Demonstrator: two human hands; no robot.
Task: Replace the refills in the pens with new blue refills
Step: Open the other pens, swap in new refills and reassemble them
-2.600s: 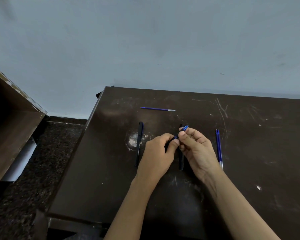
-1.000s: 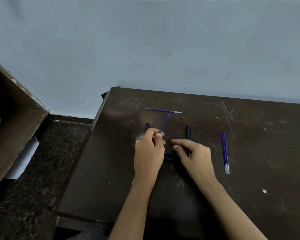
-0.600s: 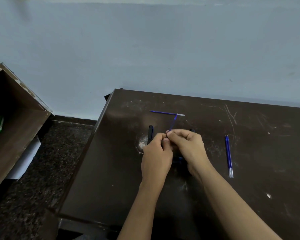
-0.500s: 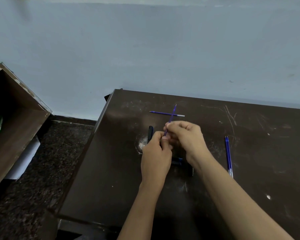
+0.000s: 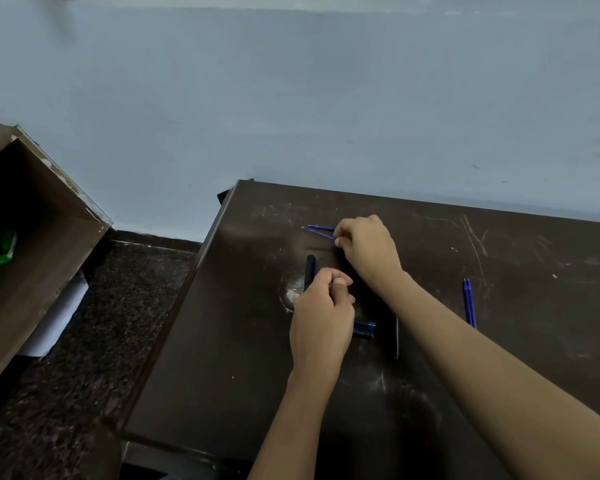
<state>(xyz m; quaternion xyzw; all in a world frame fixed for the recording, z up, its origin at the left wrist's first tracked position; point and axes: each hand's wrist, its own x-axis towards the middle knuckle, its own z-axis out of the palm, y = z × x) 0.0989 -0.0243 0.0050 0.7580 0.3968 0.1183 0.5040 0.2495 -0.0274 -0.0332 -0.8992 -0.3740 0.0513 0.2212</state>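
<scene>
My right hand pinches a thin blue refill at the back of the dark table. The refill's tip lies beside another blue refill resting there. My left hand is curled into a fist nearer to me, round a pen barrel that is almost hidden inside it. A black pen lies on the table just left of that hand. A short blue pen piece lies to its right. Two blue refills lie side by side at the right.
A dark pen lies partly under my right forearm. The table's left edge drops to a speckled floor. A brown open cabinet stands at the far left. A pale wall runs behind the table.
My right hand drew the blue refill up out of the barrel in my left hand. It then carried the refill away to the back, next to the refill lying there.
</scene>
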